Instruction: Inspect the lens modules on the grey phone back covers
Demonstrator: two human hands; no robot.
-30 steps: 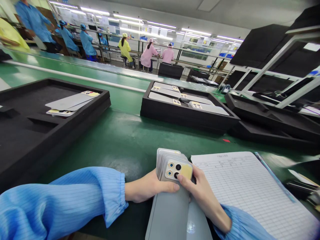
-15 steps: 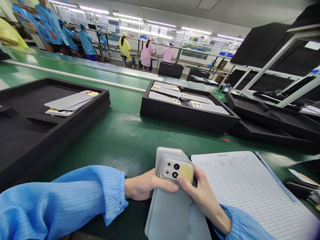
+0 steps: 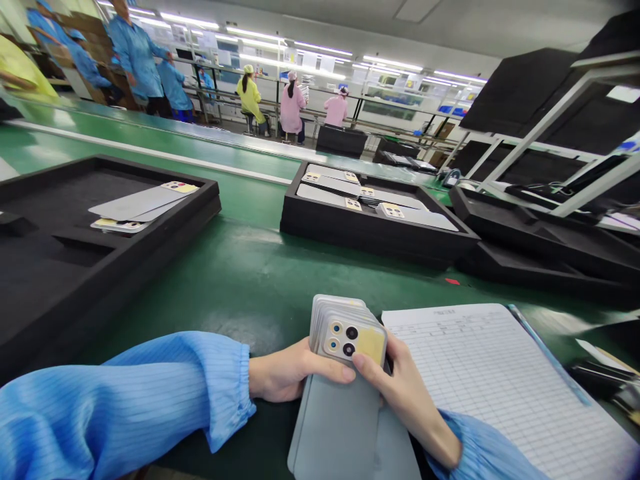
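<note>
A fanned stack of grey phone back covers (image 3: pixel 340 417) is between my hands at the front of the bench. The top cover has a camera plate with several round lens rings and a yellowish film. My left hand (image 3: pixel 307 370) grips the stack from the left, its thumb lying across the top cover below the lenses. On the other side my right hand (image 3: pixel 400 383) is closed round the right edge, with the thumb at the lower lens. The fingers beneath the stack are hidden.
A squared notebook (image 3: pixel 480 360) with a blue pen (image 3: pixel 547 353) lies at the right. Black foam trays holding covers stand at the left (image 3: pixel 175 233) and ahead (image 3: pixel 370 243) on the green bench (image 3: pixel 240 273). Several people work in the background.
My hands and the stack stay almost still. In the background, a person in blue has moved to the right.
</note>
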